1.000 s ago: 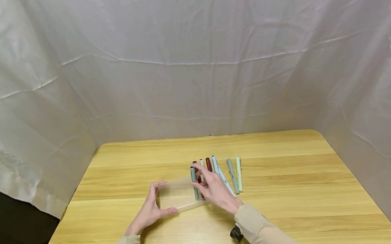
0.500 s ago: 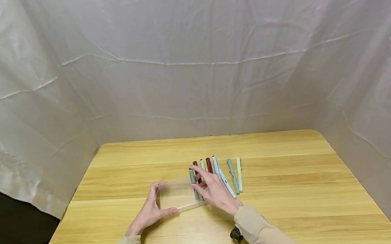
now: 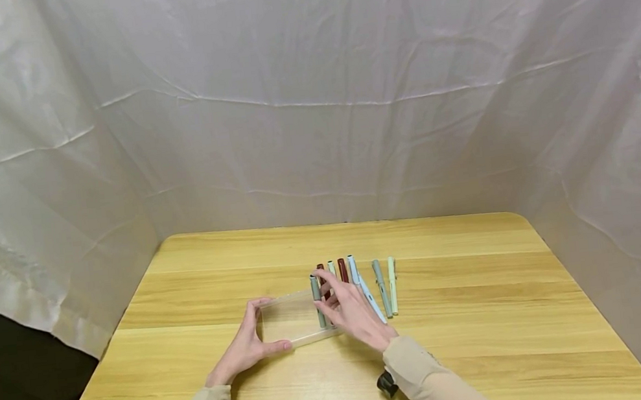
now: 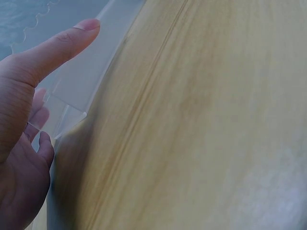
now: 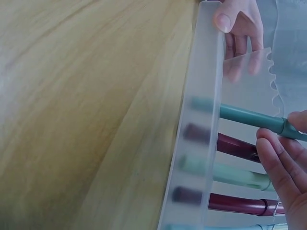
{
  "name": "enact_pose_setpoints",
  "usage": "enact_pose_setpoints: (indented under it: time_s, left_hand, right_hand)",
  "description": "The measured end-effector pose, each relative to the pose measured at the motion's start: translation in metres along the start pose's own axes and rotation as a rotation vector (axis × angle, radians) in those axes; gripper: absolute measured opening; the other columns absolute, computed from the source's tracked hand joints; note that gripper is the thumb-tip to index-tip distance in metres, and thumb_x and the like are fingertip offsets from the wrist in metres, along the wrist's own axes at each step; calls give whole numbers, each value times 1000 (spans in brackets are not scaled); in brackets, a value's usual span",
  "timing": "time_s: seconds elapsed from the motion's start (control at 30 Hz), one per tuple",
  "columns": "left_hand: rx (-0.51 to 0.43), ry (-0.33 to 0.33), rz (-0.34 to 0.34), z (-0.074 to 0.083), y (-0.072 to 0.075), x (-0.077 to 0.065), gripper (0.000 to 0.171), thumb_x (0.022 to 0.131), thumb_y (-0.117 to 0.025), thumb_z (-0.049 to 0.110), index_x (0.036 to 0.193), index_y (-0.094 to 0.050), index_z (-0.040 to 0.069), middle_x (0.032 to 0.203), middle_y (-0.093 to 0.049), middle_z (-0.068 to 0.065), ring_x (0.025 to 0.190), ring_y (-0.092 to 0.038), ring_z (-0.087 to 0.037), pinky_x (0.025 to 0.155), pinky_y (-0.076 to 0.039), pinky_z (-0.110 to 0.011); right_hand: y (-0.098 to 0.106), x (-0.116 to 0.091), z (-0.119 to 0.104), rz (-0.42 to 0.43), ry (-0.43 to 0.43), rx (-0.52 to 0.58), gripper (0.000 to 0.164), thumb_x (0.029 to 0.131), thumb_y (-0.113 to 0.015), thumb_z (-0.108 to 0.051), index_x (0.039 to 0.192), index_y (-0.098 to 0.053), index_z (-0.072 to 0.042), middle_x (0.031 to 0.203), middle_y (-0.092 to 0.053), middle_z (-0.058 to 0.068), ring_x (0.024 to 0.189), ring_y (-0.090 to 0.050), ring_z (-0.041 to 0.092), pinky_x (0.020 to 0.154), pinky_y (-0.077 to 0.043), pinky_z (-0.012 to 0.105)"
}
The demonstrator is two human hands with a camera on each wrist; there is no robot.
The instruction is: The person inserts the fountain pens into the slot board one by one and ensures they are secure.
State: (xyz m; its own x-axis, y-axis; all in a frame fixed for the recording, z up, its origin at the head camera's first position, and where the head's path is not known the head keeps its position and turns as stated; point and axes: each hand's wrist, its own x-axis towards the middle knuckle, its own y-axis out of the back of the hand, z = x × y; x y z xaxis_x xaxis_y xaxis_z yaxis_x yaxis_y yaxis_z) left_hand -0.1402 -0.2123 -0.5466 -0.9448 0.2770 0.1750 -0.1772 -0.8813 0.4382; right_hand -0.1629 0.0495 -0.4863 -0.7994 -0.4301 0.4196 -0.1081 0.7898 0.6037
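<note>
A clear plastic pen tray (image 3: 314, 338) lies on the table. My left hand (image 3: 246, 344) grips its left end, thumb on the near wall (image 5: 204, 62) and fingers at the far side. My right hand (image 3: 355, 310) pinches a dark green pen (image 3: 316, 292) near its upper end. In the right wrist view, that pen's lower end is behind the frosted near wall. Beside it in the tray lie a maroon pen (image 5: 237, 147), a light green pen (image 5: 240, 176), another maroon pen (image 5: 235, 203) and a light blue pen (image 5: 230, 227). My right hand partly covers them in the head view.
Right of the tray, a second light blue pen (image 3: 370, 298) lies aslant. Farther right are a grey-green pen (image 3: 382, 288) and a light green pen (image 3: 393, 285) on the wooden table (image 3: 485, 313). Pale curtains (image 3: 313, 129) surround the back and sides.
The dark green pen's top has shifted very slightly left in my right hand's pinch since a second ago. My left hand and the tray stay in place.
</note>
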Motion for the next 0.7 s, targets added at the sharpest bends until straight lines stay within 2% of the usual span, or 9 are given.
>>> enact_pose_setpoints:
  time_s: [0.2,0.4,0.7]
  left_hand:
    - [-13,16,2,0,0,0,98,68,-94,23,142,-32,6,150,-39,-19,149,-28,-42,125,-14,-66]
    - [-25,25,0,0,0,-1,99,66,-94,22,142,-32,6,151,-39,-19,150,-28,-41,125,-13,-66]
    - [-32,34,-8,1,0,-1,99,68,-94,24,143,-31,7,153,-36,-20,151,-24,-43,125,-11,-67]
  right_hand:
    - [0,5,0,33,35,-33,59,89,-74,-5,142,-50,-9,87,-67,5,70,-65,10,63,-57,14]
    - [3,10,2,17,10,-99,59,89,-76,-10,143,-52,-11,71,-61,-4,59,-50,-3,55,-51,13]
    - [5,14,3,-28,-35,-129,61,91,-74,-14,147,-49,-11,61,-60,-5,47,-43,-4,45,-45,12]
